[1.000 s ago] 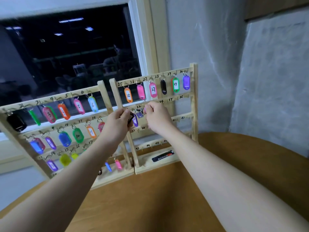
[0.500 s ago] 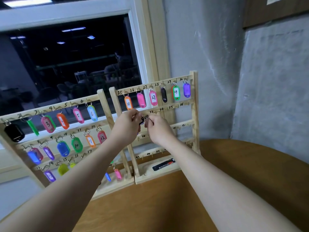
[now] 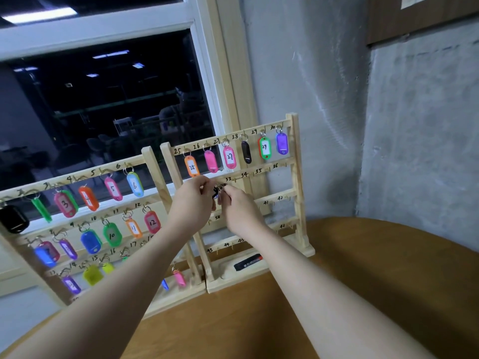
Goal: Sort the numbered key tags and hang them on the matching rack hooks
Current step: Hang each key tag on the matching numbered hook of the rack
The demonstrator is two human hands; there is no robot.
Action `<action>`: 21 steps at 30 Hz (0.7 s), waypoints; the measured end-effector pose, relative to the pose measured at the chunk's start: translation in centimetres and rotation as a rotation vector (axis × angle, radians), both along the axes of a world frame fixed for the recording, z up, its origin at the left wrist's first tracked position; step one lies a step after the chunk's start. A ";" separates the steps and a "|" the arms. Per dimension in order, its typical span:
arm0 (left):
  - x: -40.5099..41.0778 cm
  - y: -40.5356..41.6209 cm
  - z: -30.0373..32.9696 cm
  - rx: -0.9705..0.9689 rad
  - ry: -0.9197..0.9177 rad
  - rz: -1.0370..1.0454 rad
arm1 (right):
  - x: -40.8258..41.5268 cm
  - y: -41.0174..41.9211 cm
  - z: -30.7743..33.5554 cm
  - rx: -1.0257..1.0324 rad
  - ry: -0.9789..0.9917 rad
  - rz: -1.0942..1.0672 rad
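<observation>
at the right rack (image 3: 295,161), both hands (image 3: 193,200) pinching tags (image 3: 216,191)

A round wooden table (image 3: 375,281) fills the near right. At the far left a white-framed window (image 3: 103,104) shows dark glass with reflected ceiling lights. A rough grey plaster wall (image 3: 324,86) stands far right, with a brown wooden board (image 3: 414,14) at its upper right corner.
</observation>
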State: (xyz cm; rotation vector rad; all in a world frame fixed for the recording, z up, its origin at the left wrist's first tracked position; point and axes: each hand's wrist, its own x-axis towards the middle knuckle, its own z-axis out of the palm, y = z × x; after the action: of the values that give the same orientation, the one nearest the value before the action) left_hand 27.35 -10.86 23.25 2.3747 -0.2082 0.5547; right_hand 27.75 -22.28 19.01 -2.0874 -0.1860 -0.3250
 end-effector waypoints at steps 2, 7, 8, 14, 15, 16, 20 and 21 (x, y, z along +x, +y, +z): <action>0.3 0.1 -0.3 0.076 -0.032 0.052 | 0.0 -0.1 -0.1 -0.003 -0.010 0.001; 0.1 0.0 -1.0 0.075 0.004 0.114 | 0.0 0.1 -0.7 0.025 -0.047 -0.017; -0.1 0.0 -1.2 0.063 0.010 0.116 | -0.3 0.2 -0.9 0.037 -0.039 -0.018; -1.4 -0.6 -2.1 -0.004 0.056 0.123 | -2.6 -1.8 -3.0 -0.028 0.079 -0.001; -1.7 -0.6 -2.2 -0.013 0.077 0.112 | -3.2 -2.2 -3.5 -0.039 0.078 -0.009; -2.2 -0.6 -2.4 -0.017 0.099 0.099 | -3.9 -2.7 -3.8 -0.041 0.067 -0.019; -5.2 0.2 -3.9 0.010 0.166 0.072 | -7.4 -4.4 -4.8 -0.016 0.068 -0.027; -6.2 0.6 -4.5 0.040 0.172 0.069 | -8.4 -4.7 -5.1 -0.006 0.083 -0.027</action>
State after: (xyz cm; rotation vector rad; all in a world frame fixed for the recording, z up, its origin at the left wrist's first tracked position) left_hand 21.14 -10.22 18.74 2.4609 -0.0618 0.3784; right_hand 19.36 -27.00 13.90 -2.1068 -0.1093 -0.2535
